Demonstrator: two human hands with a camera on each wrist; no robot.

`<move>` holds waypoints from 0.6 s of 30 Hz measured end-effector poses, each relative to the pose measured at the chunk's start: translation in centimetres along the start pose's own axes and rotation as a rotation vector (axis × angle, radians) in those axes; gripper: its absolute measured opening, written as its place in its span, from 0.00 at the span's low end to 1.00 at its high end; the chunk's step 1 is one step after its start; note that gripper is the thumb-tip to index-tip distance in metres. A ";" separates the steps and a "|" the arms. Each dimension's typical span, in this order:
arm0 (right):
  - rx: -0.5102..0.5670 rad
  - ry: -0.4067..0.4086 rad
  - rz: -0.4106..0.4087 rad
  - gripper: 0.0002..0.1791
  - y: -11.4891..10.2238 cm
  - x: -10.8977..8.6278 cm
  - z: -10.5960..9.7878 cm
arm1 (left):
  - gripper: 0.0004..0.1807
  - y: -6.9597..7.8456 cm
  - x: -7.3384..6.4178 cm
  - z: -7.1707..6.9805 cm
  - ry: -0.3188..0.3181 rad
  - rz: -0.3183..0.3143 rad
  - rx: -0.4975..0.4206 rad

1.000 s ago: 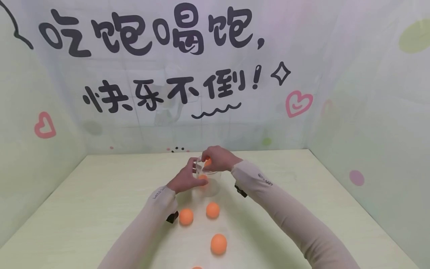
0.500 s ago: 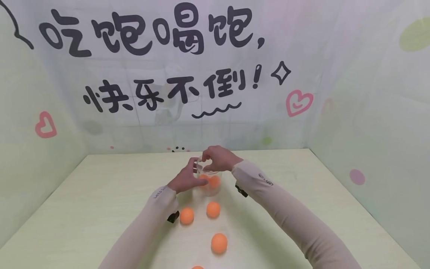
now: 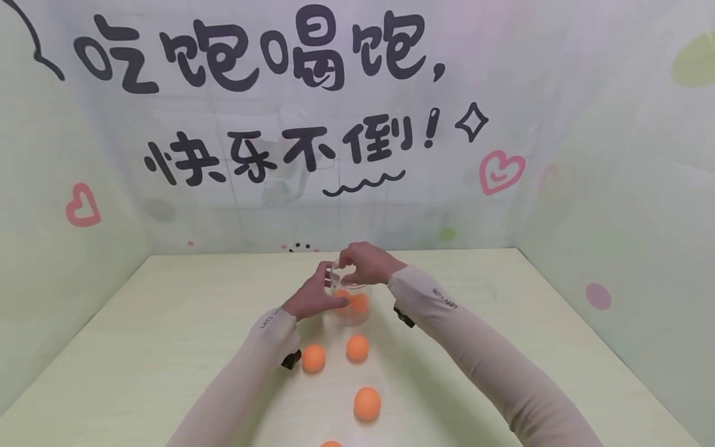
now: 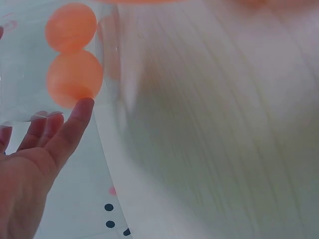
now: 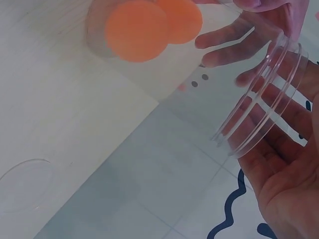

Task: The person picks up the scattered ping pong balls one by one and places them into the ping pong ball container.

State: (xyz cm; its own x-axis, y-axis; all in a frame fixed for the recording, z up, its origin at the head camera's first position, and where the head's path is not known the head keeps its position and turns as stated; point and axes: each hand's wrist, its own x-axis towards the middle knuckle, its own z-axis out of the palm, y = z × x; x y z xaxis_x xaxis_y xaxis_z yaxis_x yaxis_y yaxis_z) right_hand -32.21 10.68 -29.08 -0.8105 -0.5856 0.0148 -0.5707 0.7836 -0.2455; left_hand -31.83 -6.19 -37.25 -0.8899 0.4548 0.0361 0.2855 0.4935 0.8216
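Nearest you, at the foot of the head view: one plain orange ball (image 3: 332,444), cut off by the frame. To either side, your two beige sleeves (image 3: 475,354), small dark lettering at the cuffs; a black device (image 3: 292,359) under the left one, a second under the right.

Beyond: a whole orange ball (image 3: 367,404) on the pale, wood-grained bench (image 3: 167,366); then a left-hand orange ball (image 3: 313,358) and a right-hand orange ball (image 3: 357,348), near each other but apart.

Next: one clear, round, see-through jar (image 4: 24,79), mouth up on the bench, containing two orange balls (image 4: 75,78). Your left thumb partly covers them in the head view; the left wrist view gives both, one meeting or overlapping the other.

Your left hand (image 3: 313,298): fingers grasping the jar from its left, thumb in front.

Your right hand (image 3: 368,262): at the jar's mouth, fingers loosely bent, released, nothing between them. Only the right wrist view details the ringed rim (image 5: 266,94), fingers showing through it; whether they touch it you cannot tell.

To the jar's right: a clear flat disc (image 5: 27,184), distinct in the right wrist view, a faint outline in the head view.

Farthest: a whitish backdrop (image 3: 268,230), its black Chinese lettering and pink hearts legible in the head view alone.
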 end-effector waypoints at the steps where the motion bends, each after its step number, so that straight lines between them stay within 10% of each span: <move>1: -0.005 -0.002 -0.001 0.15 0.0 0.0 0.0 | 0.40 0.0 0.0 0.1 0.003 0.004 -0.002; 18: -0.043 -0.033 -0.008 0.17 -0.1 0.3 -0.6 | 0.41 -0.3 -0.1 0.0 0.006 0.011 0.000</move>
State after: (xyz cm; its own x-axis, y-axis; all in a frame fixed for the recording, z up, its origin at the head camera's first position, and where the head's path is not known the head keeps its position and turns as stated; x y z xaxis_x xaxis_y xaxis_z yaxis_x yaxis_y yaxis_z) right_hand -32.47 10.59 -28.48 -0.8015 -0.5979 -0.0153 -0.5829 0.7867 -0.2033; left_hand -31.87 -6.39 -37.47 -0.8886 0.4561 0.0487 0.2957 0.4884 0.8210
